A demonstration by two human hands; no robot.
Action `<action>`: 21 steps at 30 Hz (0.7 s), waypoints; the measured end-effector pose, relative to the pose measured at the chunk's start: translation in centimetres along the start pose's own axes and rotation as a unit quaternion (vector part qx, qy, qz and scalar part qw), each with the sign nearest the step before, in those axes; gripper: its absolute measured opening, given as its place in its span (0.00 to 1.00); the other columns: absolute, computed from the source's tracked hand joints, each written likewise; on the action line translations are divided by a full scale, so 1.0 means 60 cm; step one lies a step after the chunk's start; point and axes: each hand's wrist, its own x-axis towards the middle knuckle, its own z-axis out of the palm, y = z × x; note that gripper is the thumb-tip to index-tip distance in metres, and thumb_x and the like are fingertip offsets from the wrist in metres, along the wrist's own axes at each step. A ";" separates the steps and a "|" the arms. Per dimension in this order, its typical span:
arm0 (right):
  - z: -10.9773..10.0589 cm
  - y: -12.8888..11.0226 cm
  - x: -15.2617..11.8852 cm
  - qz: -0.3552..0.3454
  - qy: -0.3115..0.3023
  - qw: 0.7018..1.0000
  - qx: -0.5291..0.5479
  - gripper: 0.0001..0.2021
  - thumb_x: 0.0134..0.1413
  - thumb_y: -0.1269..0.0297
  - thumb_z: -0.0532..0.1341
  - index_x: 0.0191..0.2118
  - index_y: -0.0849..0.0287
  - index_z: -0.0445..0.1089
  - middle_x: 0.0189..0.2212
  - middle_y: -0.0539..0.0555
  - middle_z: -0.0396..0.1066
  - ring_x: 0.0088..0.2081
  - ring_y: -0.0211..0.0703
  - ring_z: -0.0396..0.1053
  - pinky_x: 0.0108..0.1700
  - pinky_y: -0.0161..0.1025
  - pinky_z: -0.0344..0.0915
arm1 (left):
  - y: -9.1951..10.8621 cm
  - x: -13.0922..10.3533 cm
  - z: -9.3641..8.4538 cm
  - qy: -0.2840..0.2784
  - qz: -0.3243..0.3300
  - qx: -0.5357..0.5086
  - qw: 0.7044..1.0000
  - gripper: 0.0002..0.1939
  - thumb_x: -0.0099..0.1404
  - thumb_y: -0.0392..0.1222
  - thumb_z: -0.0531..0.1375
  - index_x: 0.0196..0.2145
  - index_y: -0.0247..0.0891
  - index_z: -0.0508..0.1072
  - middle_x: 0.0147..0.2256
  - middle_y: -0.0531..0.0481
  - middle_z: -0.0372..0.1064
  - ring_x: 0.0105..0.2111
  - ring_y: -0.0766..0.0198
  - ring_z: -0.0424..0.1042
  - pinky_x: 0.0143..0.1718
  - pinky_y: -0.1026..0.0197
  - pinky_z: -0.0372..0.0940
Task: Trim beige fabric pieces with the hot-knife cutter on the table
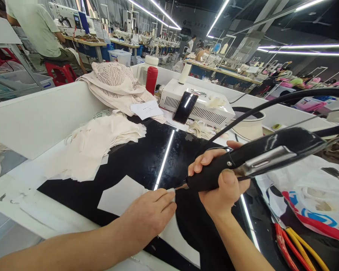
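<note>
My right hand is wrapped round a black corded handheld tool with a metal lever along its side. The tool's narrow tip points left and meets a small pale edge at the fingertips of my left hand. Closed fingers of that hand press on a white flat cut piece, which lies on the glossy black work surface. Part of this piece shows again below the hand, with a curved edge. Whether it is fabric or card, I cannot tell.
Stacked cream fabric pieces lie left. Behind stand a white vented box, a leaning phone and a red bottle. Red- and yellow-handled tools and a printed plastic bag lie right. A person sits at back left.
</note>
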 end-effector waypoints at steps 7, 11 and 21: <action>-0.001 0.001 -0.005 0.006 0.002 1.000 -0.022 0.20 0.54 0.56 0.70 0.51 0.49 0.66 0.29 0.44 0.70 0.24 0.39 0.67 0.22 0.37 0.69 | -0.002 0.001 0.001 0.001 0.009 0.016 1.000 0.15 0.69 0.20 0.52 0.41 0.28 0.76 0.45 0.41 0.79 0.46 0.58 0.77 0.51 0.60 0.73; -0.001 0.000 -0.005 0.006 -0.004 1.000 -0.014 0.19 0.56 0.60 0.69 0.51 0.49 0.67 0.30 0.45 0.71 0.25 0.39 0.68 0.24 0.37 0.70 | -0.002 -0.001 0.002 -0.011 0.006 0.009 1.000 0.13 0.69 0.21 0.53 0.42 0.29 0.76 0.46 0.41 0.78 0.46 0.58 0.77 0.51 0.59 0.73; 0.002 0.004 -0.006 -0.001 -0.009 1.000 -0.005 0.19 0.55 0.60 0.70 0.50 0.50 0.67 0.29 0.44 0.71 0.24 0.39 0.67 0.23 0.37 0.70 | -0.002 -0.004 0.003 -0.017 0.003 0.002 1.000 0.12 0.69 0.22 0.54 0.43 0.28 0.75 0.48 0.39 0.77 0.45 0.58 0.75 0.51 0.59 0.71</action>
